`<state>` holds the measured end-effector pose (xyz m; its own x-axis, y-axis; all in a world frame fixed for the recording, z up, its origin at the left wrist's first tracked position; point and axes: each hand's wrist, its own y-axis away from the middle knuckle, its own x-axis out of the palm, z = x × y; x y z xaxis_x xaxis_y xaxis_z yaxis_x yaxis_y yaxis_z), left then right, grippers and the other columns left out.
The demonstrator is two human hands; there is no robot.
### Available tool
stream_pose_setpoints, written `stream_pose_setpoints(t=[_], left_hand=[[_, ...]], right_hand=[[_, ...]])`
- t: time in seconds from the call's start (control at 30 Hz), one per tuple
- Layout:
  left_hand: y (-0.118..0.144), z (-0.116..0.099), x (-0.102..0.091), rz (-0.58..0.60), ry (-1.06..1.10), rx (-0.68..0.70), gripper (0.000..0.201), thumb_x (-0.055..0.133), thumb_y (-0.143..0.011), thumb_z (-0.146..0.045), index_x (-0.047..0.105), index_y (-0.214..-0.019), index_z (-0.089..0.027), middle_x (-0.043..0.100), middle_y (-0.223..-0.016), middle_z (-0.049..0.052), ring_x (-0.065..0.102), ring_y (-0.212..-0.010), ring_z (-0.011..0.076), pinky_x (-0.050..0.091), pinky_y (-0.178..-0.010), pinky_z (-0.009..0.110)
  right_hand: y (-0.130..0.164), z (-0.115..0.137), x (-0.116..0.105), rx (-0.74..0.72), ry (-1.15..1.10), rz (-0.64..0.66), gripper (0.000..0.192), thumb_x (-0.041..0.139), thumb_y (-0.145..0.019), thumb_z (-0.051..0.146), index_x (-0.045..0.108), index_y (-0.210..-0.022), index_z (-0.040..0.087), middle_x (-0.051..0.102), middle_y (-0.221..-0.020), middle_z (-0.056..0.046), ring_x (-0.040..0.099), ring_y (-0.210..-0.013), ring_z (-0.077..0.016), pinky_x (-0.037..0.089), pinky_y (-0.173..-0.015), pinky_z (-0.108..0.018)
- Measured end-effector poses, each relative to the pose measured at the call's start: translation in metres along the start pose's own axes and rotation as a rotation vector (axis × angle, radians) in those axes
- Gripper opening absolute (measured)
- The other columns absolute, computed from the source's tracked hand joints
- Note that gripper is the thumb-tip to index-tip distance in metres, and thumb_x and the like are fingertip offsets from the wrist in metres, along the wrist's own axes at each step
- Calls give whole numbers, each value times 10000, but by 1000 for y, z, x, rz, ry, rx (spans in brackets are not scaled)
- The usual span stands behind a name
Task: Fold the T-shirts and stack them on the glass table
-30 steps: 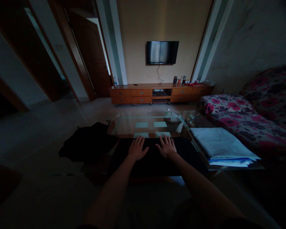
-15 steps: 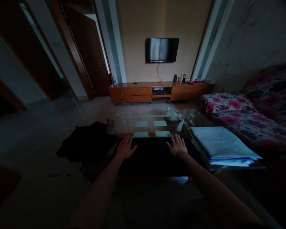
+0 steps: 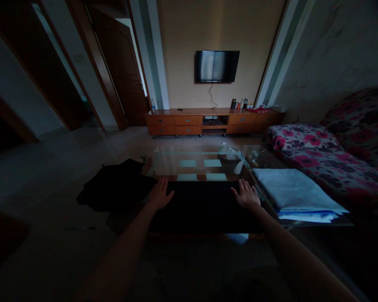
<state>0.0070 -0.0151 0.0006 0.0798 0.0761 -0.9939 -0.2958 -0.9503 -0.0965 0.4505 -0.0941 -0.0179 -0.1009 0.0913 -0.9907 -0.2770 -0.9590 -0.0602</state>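
Note:
A dark cloth, perhaps a folded garment, lies flat across the near part of the glass table. My left hand rests palm down near its left end, fingers stretched forward. Toward the right end, my right hand is also flat, with its fingers spread. Neither hand grips anything. Another black cloth sits in a loose heap left of my left hand. The darkness hides the folds and kind of both cloths.
Right of my right hand, folded pale cloths are stacked at the table's edge. A small glass stands farther back. The floral sofa borders the right side. A wooden TV cabinet stands along the far wall.
My hands have slid apart across the dark cloth, the left one to the left and the right one to the right. The view has shifted slightly.

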Motion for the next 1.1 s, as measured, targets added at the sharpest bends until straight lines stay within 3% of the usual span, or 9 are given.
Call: stream_pose_setpoints(t=[0.17,0.23,0.3,0.37,0.5,0.67,0.83,0.93,1.1], left_hand=[[3,-15,-14,-166,-52,-119,670,352,-990,-469,424,-1519,-63,361,-1613,211,287,-1520,338,194,-1236,507],[8,-25,-24,-252,-57,-59,600,337,-1006,-412,483,-1484,-79,410,-1587,201,306,-1511,331,166,-1251,504],[14,-36,-33,-275,-23,97,550,330,-1019,-379,515,-1469,-123,419,-1592,161,311,-1510,304,161,-1263,485],[23,-48,-37,-233,35,265,535,343,-1029,-390,497,-1491,-168,382,-1622,119,303,-1517,274,187,-1264,462],[39,-64,-29,-63,118,453,596,357,-1040,-509,352,-1584,-265,270,-1680,49,226,-1550,243,214,-1257,455],[36,-62,-19,71,107,416,634,302,-1036,-600,286,-1607,-326,214,-1694,24,184,-1562,255,187,-1255,492],[24,-73,-26,39,47,389,626,306,-1038,-573,361,-1585,-275,273,-1673,54,221,-1552,265,163,-1258,498],[24,-87,-26,4,80,413,634,238,-1053,-561,353,-1588,-240,276,-1673,51,215,-1554,230,174,-1263,449],[29,-94,-17,78,122,488,654,199,-1060,-569,250,-1622,-239,244,-1683,48,202,-1557,205,182,-1260,421]], right_hand=[[-1,15,-14,76,-12,-56,781,246,-996,582,334,-1594,88,282,-1663,-140,202,-1551,-290,90,-1255,-488],[5,22,-23,78,18,-141,703,249,-1006,496,394,-1565,96,289,-1659,-152,189,-1551,-304,39,-1250,-519],[14,32,-30,14,50,-208,665,250,-1009,447,416,-1551,100,252,-1673,-147,144,-1559,-306,-13,-1246,-533],[25,43,-31,-66,49,-196,669,255,-1014,471,398,-1567,123,192,-1694,-125,102,-1567,-306,-19,-1245,-540],[45,67,-21,-128,-30,7,756,242,-985,685,258,-1630,290,82,-1718,-65,35,-1566,-376,52,-1191,-681],[42,73,-13,-144,-12,107,782,212,-956,764,151,-1635,381,30,-1723,-38,-35,-1565,-385,8,-1168,-716],[32,86,-25,-127,26,86,765,247,-981,706,191,-1640,321,79,-1718,-71,33,-1568,-370,-9,-1200,-652],[38,104,-27,-235,44,32,783,260,-996,663,202,-1644,229,64,-1713,-103,37,-1576,-316,-60,-1229,-570],[46,116,-17,-379,-17,126,722,199,-1019,636,205,-1641,271,83,-1714,-42,45,-1581,-251,17,-1253,-506]])
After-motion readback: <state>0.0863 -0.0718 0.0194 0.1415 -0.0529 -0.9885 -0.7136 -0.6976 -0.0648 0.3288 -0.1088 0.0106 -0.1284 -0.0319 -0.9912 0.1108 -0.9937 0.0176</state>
